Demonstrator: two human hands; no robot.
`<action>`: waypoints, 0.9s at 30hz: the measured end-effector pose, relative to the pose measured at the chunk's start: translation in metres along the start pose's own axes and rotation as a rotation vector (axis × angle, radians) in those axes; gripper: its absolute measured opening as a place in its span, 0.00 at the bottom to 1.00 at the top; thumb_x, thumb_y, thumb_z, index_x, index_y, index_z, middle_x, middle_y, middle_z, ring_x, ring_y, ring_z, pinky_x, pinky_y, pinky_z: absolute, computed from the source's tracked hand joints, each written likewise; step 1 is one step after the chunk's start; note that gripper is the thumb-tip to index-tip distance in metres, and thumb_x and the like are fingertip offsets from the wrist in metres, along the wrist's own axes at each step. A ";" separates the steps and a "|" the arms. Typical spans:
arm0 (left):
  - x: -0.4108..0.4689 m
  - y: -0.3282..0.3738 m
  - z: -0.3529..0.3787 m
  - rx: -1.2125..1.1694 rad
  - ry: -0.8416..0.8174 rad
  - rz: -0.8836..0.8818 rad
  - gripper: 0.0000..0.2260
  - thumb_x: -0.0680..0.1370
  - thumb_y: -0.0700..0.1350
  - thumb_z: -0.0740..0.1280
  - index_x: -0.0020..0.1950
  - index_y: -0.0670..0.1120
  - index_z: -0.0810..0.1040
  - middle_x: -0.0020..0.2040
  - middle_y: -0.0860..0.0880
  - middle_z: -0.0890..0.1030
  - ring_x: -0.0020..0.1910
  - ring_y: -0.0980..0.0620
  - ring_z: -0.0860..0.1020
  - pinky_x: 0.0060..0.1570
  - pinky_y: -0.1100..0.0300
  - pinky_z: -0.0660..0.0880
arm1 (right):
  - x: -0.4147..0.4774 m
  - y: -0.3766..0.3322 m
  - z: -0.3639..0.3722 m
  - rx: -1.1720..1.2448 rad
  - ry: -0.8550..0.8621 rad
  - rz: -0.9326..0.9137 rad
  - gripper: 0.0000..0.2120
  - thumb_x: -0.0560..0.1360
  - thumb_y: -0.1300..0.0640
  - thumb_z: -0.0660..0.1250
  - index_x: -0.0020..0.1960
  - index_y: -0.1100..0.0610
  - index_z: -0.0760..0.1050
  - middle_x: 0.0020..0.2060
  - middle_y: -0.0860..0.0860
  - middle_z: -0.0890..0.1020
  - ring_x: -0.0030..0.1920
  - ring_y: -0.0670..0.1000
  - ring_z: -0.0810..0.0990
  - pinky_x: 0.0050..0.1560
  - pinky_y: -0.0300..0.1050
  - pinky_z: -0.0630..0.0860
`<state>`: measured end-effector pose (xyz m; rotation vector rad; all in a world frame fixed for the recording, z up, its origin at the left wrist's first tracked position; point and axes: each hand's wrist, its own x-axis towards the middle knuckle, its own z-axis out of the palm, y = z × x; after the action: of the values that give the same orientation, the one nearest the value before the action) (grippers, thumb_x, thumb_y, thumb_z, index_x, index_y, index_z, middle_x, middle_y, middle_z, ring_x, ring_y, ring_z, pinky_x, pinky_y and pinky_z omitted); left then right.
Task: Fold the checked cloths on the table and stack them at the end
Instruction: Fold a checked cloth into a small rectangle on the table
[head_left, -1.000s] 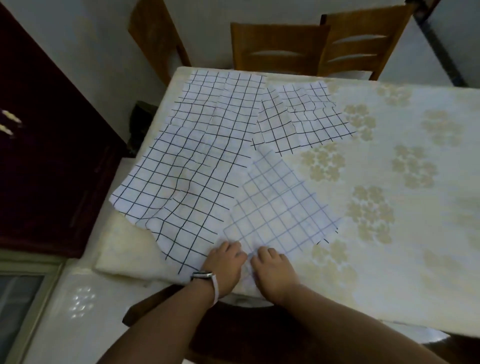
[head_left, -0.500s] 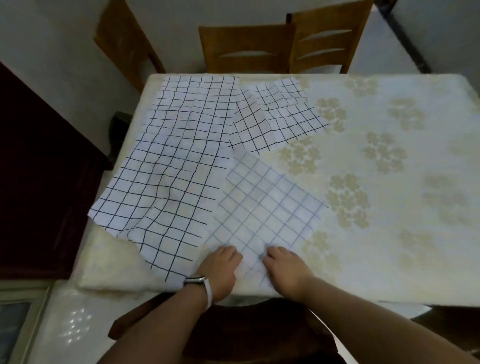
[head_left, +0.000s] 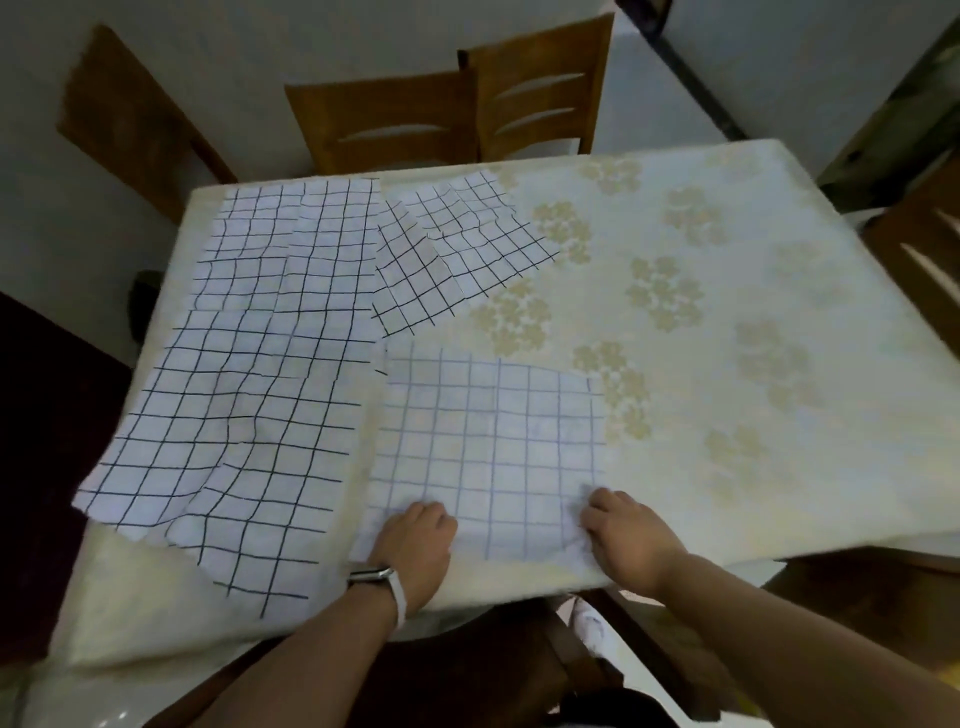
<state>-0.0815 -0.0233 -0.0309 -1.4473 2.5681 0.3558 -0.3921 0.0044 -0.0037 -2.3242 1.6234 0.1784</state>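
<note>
A pale cloth with faint blue checks (head_left: 493, 441) lies flat and square at the table's near edge. My left hand (head_left: 413, 545) grips its near left corner. My right hand (head_left: 628, 540) pinches the wrinkled near right corner. A large white cloth with black checks (head_left: 260, 364) is spread over the table's left side, its near left corner hanging off the edge. A smaller black-checked cloth (head_left: 452, 254) lies rumpled at the far middle, partly under the large one.
The table (head_left: 727, 364) wears a cream cover with a flower pattern. Wooden chairs stand at the far side (head_left: 395, 124), (head_left: 540, 88), one at the right (head_left: 919, 260), one at the far left (head_left: 130, 119). A dark cabinet (head_left: 41, 441) is on the left.
My hands have moved apart along the pale cloth's near edge. The cloth has turned from a diagonal lie to square with the table edge and slid right, off the large cloth.
</note>
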 end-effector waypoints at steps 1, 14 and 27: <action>0.001 0.003 0.000 -0.007 0.003 0.003 0.07 0.63 0.45 0.62 0.39 0.50 0.77 0.41 0.51 0.77 0.39 0.48 0.77 0.32 0.55 0.75 | -0.003 0.005 0.000 -0.018 -0.020 0.025 0.15 0.59 0.54 0.76 0.44 0.51 0.78 0.44 0.52 0.80 0.36 0.53 0.80 0.28 0.43 0.74; -0.014 0.031 -0.035 -0.172 0.163 -0.117 0.10 0.69 0.49 0.59 0.43 0.54 0.80 0.40 0.57 0.80 0.40 0.55 0.78 0.33 0.60 0.75 | -0.003 -0.029 -0.014 -0.003 -0.030 -0.103 0.34 0.68 0.29 0.61 0.64 0.51 0.73 0.57 0.49 0.78 0.55 0.53 0.79 0.59 0.52 0.75; -0.006 0.004 -0.087 -0.010 0.294 0.035 0.11 0.69 0.47 0.57 0.39 0.51 0.79 0.35 0.55 0.79 0.34 0.54 0.77 0.28 0.60 0.74 | 0.007 -0.020 -0.066 -0.160 -0.018 0.014 0.10 0.77 0.56 0.57 0.55 0.55 0.74 0.50 0.53 0.78 0.50 0.57 0.77 0.46 0.47 0.70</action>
<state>-0.0846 -0.0419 0.0544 -1.5637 2.8249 0.1712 -0.3752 -0.0163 0.0604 -2.4206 1.6736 0.3430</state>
